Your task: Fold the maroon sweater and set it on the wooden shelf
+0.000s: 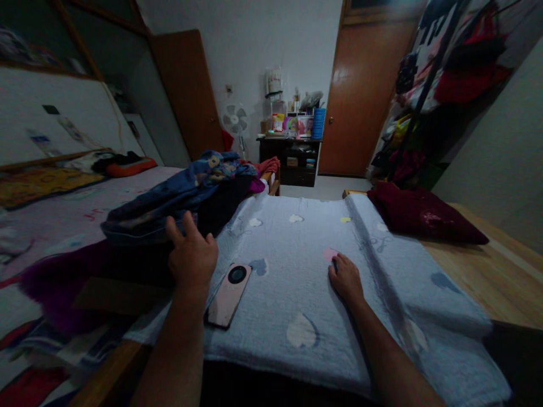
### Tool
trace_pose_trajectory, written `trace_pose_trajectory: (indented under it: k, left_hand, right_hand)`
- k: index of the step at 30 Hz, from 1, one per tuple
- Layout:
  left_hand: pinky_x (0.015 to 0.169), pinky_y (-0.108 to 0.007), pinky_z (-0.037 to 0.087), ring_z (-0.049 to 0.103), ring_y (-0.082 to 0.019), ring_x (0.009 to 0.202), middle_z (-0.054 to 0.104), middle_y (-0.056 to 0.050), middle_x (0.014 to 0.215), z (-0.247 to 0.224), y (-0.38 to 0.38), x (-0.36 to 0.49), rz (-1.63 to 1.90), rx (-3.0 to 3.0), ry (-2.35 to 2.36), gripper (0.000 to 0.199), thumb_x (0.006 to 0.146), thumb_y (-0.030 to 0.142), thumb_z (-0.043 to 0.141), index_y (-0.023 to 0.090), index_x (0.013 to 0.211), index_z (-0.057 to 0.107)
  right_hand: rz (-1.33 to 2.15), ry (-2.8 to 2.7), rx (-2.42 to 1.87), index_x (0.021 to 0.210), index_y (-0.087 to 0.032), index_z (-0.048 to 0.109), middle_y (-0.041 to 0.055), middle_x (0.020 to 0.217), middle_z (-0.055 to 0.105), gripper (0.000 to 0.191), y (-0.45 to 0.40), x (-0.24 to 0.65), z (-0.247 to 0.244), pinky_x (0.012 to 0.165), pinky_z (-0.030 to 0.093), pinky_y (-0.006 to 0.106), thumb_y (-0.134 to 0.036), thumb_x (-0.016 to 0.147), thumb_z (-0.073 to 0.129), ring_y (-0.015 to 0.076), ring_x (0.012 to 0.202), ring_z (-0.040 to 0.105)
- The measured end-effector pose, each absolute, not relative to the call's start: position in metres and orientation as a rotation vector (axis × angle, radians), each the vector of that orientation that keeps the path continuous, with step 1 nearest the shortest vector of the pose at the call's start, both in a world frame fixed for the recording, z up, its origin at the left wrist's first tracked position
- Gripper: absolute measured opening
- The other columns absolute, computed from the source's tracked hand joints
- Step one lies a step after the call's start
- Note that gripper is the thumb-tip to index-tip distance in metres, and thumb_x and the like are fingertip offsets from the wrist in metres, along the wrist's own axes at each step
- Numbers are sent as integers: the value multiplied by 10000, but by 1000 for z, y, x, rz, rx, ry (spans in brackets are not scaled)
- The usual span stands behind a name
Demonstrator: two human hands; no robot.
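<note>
A light blue-grey cloth with a heart pattern lies spread in front of me. My left hand is raised over its left side with fingers apart, holding nothing, close to a pile of dark clothes. A pale pink phone with a round black camera lies face down on the cloth, between my two hands. My right hand rests on the cloth beside a pink heart, fingers curled together. A small dark thing shows at its fingertips, too small to name. A raised fold runs along the cloth to the right of that hand.
A folded maroon cloth lies on the wooden board at right. On the left is a bed with clothing. Farther back stand a fan, a dark cabinet and a wooden door. Bags hang at upper right.
</note>
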State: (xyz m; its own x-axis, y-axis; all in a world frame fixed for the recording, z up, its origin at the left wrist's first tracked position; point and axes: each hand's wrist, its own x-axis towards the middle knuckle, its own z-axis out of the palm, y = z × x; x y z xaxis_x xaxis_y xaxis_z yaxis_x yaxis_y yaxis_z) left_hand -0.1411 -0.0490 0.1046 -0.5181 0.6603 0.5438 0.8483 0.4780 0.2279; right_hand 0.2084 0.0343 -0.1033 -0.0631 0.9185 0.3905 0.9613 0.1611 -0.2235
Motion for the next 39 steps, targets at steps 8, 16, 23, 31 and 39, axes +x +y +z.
trace_pose_trajectory:
  k: [8, 16, 23, 31, 39]
  left_hand:
    - [718, -439, 510, 629, -342, 946, 576, -171, 1143, 126, -43, -179, -262, -1391, -2526, 352, 888, 300, 421, 150, 1138, 617]
    - [710, -353, 476, 626, -266, 904, 646, -112, 1047, 123, -28, -169, -340, -1550, -2356, 305, 903, 243, 386, 196, 984, 677]
    - [681, -403, 508, 632, -295, 893, 573, -145, 1180, 114, -34, -173, -449, -1395, -2349, 351, 862, 263, 478, 196, 1190, 584]
    - [680, -383, 490, 620, -279, 861, 614, -124, 1054, 103, -29, -170, -475, -1416, -2331, 279, 889, 260, 443, 209, 1100, 618]
    - [652, -267, 418, 575, -180, 803, 562, -49, 1005, 102, -19, -87, -725, -1763, -2199, 220, 939, 255, 404, 249, 1049, 595]
  right_hand:
    - [-82, -1986, -1776, 1176, -132, 587, 140, 1292, 564, 345, 34, 208, -103, 1052, 310, 363, -243, 869, 474, 230, 1210, 481]
    - [-52, -1987, -1778, 1184, -133, 583, 134, 1297, 559, 351, 34, 209, -101, 1060, 299, 351, -242, 869, 473, 222, 1210, 478]
    - [-49, -1982, -1775, 1194, -126, 578, 144, 1300, 555, 361, 33, 209, -102, 1064, 301, 370, -244, 873, 462, 231, 1221, 471]
    - [-76, -2009, -1777, 1177, -128, 580, 147, 1293, 557, 339, 31, 206, -99, 1056, 304, 368, -228, 875, 463, 233, 1209, 474]
    - [-117, -2011, -1791, 1164, -128, 576, 145, 1282, 559, 321, 28, 203, -95, 1036, 312, 355, -231, 885, 454, 226, 1200, 477]
